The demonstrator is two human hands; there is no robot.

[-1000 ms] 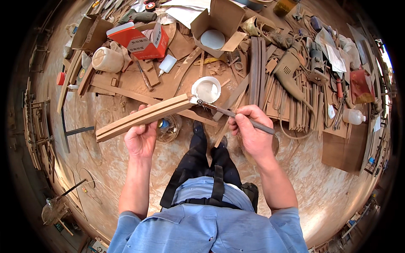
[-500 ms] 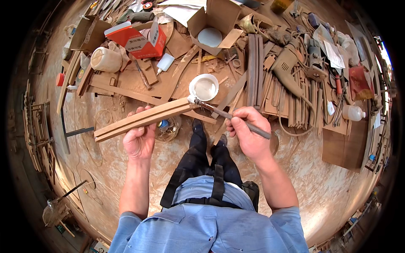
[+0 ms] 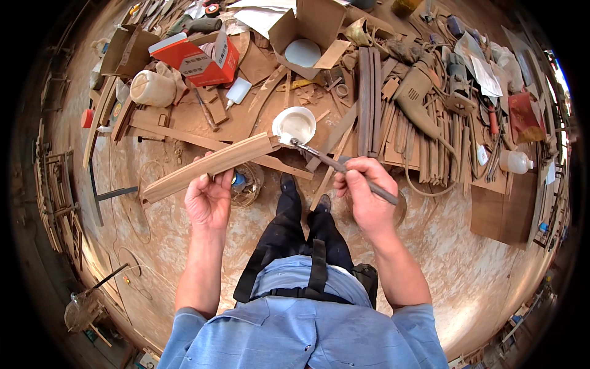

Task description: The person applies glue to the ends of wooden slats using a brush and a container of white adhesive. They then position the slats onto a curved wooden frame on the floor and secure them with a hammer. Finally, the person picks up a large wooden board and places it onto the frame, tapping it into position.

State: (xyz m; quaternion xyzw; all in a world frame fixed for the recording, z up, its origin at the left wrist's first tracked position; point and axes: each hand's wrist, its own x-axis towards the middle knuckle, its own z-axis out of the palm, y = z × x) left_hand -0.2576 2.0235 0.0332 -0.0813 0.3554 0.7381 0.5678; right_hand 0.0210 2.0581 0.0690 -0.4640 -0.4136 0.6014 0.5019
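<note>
The wood [image 3: 211, 166] is now turned, finger-clamped by the left hand [image 3: 208, 204], the brush [image 3: 327, 160] by the right hand [image 3: 370, 192]; upper left, a red box [image 3: 198, 64] is lettered.

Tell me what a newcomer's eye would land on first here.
Probably the orange-red and white box, open at upper left. Next, near the centre, the white tub, just beyond the wooden piece in the left hand and the brush-like tool in the right hand. Then the dusty power drill at upper right.
</note>
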